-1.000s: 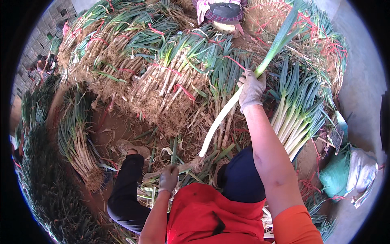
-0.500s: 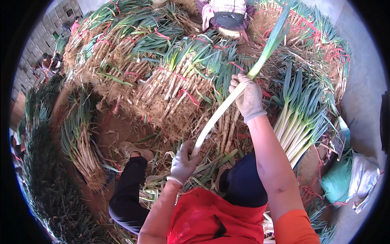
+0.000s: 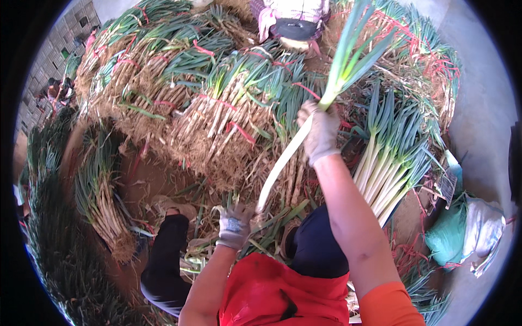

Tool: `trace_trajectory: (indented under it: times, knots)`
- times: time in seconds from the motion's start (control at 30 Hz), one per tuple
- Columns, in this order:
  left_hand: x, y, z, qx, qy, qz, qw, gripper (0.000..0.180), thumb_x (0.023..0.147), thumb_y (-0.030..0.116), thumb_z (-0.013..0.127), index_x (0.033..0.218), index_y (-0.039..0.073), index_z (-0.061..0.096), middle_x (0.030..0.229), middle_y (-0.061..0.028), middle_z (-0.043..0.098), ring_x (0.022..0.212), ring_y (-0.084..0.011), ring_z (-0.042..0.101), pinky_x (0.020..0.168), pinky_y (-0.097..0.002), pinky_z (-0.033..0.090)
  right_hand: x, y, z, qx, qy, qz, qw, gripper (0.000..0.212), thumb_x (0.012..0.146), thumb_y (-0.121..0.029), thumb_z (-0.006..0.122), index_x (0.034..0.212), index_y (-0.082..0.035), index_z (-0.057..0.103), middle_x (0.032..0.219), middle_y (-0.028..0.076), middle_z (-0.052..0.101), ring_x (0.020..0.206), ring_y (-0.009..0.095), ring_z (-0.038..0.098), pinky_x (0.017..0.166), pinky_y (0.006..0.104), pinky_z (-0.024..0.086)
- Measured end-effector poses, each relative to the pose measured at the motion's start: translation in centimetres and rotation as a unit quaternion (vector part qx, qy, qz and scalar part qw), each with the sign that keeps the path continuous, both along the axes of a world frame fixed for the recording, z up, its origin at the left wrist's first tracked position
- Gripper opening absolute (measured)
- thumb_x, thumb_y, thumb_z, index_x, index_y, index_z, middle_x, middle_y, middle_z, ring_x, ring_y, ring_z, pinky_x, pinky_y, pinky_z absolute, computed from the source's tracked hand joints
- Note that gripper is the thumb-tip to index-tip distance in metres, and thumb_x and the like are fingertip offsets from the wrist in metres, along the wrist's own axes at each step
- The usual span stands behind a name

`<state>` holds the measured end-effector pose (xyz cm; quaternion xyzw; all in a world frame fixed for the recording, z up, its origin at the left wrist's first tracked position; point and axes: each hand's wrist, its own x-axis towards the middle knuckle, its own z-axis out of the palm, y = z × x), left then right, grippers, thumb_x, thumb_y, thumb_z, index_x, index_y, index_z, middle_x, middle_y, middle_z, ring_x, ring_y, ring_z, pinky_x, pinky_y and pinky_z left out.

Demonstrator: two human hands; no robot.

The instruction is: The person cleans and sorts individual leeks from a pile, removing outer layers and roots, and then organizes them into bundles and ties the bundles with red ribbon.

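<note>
A long green onion [image 3: 291,149] with a clean white stalk slants up to the right in front of me, its green leaves fanned out at the top. My right hand [image 3: 319,130], in a pale work glove, is closed around the upper stalk just below the leaves. My left hand [image 3: 235,224], also gloved, is beside the lower root end with its fingers curled. Pale scraps show near its fingertips, and what it grips is hidden. To the right lies a fan of peeled green onions [image 3: 389,163] with white stalks.
Tied bundles of unpeeled green onions [image 3: 212,119] with shaggy roots are heaped ahead. One loose bundle [image 3: 106,201] lies at the left, beside a long dark-green row [image 3: 60,233]. Another person [image 3: 296,22] is at the far side. Sacks [image 3: 462,231] stand at right. Leaf scraps cover the floor between my legs.
My left hand has come off the root end and moved slightly left and down. The green onion's leaves have spread apart and tilted more upright. The view has shifted slightly.
</note>
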<state>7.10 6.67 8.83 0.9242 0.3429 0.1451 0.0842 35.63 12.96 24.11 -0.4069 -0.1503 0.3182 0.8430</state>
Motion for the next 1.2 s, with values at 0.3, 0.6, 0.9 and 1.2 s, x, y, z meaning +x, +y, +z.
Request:
trace_trajectory:
  times: [0.3, 0.6, 0.9, 1.2]
  knots:
    - [-14.0, -5.9, -9.2, -0.366, 0.182, 0.25, 0.878, 0.025, 0.087, 0.022, 0.052, 0.1, 0.007, 0.068, 0.104, -0.0198, 0.067, 0.096, -0.0376, 0.064, 0.083, -0.0458, 0.049, 0.8, 0.3, -0.1, -0.007, 0.005, -0.059, 0.998, 0.022, 0.085, 0.003, 0.061, 0.096, -0.009, 0.046, 0.078, 0.004, 0.055, 0.056, 0.011, 0.053, 0.047, 0.0221, 0.041]
    - [6.3, -3.0, 9.0, -0.74, -0.459, 0.091, 0.483, 0.057, 0.097, 0.031, 0.055, 0.143, 0.007, 0.032, 0.096, -0.0077, 0.058, 0.081, -0.0179, 0.057, 0.07, -0.0323, 0.048, 0.1, 1.3, -1.2, 0.028, 0.022, -0.033, 0.999, 0.023, 0.085, 0.005, 0.062, 0.098, -0.008, 0.048, 0.076, 0.004, 0.056, 0.056, 0.012, 0.054, 0.048, 0.0226, 0.043]
    - [11.1, 0.7, 5.5, -0.732, -0.607, 0.077, 0.301, 0.02, 0.094, 0.034, 0.059, 0.094, 0.014, 0.057, 0.086, -0.0002, 0.058, 0.095, -0.0217, 0.058, 0.087, -0.0401, 0.045, -0.8, 0.6, -0.8, 0.052, 0.041, 0.041, 0.997, 0.022, 0.085, 0.006, 0.061, 0.098, -0.007, 0.049, 0.079, 0.005, 0.056, 0.061, 0.015, 0.056, 0.053, 0.0258, 0.045]
    - [-1.9, -3.8, -3.8, -0.715, -0.632, 0.14, 0.263, 0.025, 0.087, 0.019, 0.057, 0.067, 0.009, 0.047, 0.08, -0.0075, 0.059, 0.09, -0.0261, 0.057, 0.085, -0.042, 0.045, 1.6, 0.1, -0.5, -0.008, 0.057, -0.042, 0.997, 0.021, 0.084, 0.004, 0.061, 0.095, -0.009, 0.048, 0.077, 0.004, 0.056, 0.057, 0.014, 0.054, 0.05, 0.0249, 0.044]
